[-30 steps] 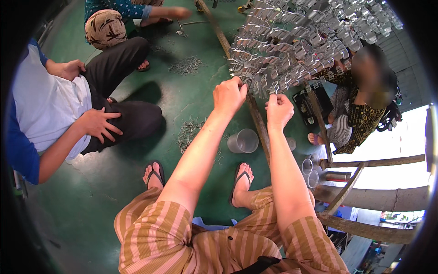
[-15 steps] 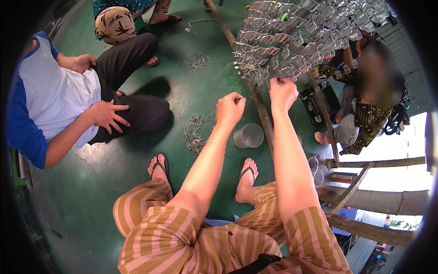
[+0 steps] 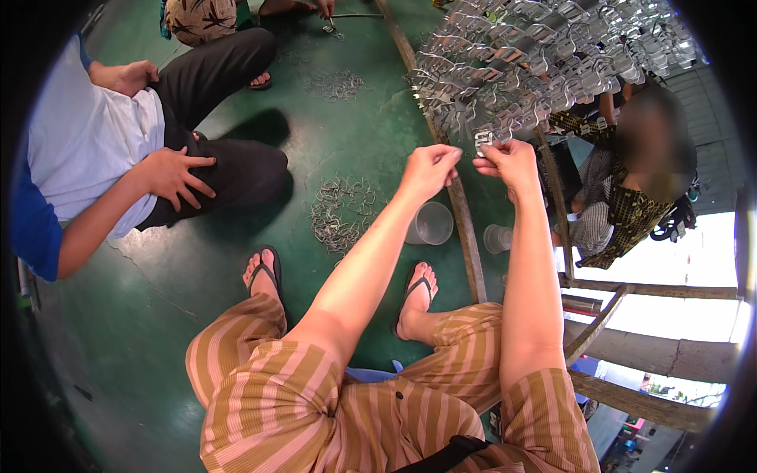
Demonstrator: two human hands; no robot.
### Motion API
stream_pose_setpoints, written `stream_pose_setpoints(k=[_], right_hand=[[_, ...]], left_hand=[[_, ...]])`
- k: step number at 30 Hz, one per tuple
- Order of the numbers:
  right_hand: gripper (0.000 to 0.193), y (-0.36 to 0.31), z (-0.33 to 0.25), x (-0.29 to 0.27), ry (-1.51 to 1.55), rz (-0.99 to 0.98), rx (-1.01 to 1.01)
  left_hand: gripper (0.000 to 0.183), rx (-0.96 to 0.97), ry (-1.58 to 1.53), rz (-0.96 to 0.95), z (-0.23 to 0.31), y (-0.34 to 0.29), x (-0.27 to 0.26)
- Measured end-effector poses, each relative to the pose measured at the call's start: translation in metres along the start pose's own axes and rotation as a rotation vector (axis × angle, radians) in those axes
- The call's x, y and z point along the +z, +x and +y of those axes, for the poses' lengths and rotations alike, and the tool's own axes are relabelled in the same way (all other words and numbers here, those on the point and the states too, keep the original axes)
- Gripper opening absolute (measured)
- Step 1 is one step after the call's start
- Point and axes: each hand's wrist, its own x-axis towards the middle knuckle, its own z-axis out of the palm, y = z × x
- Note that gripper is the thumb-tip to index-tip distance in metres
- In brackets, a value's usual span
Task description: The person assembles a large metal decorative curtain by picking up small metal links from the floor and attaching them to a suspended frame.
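A small, flat, silvery metal piece with slots (image 3: pixel 483 142) is at the fingertips of the right hand (image 3: pixel 509 165), at the left side of this hand and a little above it. The thumb and the forefinger of the right hand are closed on its lower end, and the other fingers are curled. The left hand (image 3: pixel 430 169) is near, to the left of the piece and apart from it. Its fingers are bent, with the tips drawn close together; whether they hold some small thing, I cannot tell. Just above both hands there hangs a dense cluster of shiny, bent metal pieces (image 3: pixel 544 59). A long brown wooden pole (image 3: pixel 465 229) passes behind the left hand. Below this hand, on the green floor (image 3: pixel 150 331), stands a clear, round plastic tub (image 3: pixel 434 223), partly covered by the left forearm. To its left lies a loose pile of thin grey metal hooks (image 3: pixel 341 211).
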Motion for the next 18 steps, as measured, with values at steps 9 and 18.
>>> stream_pose_setpoints(k=[9, 18], right_hand=[[0.02, -0.016, -0.005, 0.007, 0.013, 0.055, 0.023], [0.022, -0.008, 0.018, 0.021, -0.22, 0.401, -0.29]], left_hand=[[0.014, 0.001, -0.251, 0.015, 0.011, 0.011, 0.026], [0.015, -0.194, -0.597, -0.062, -0.008, 0.006, 0.02]])
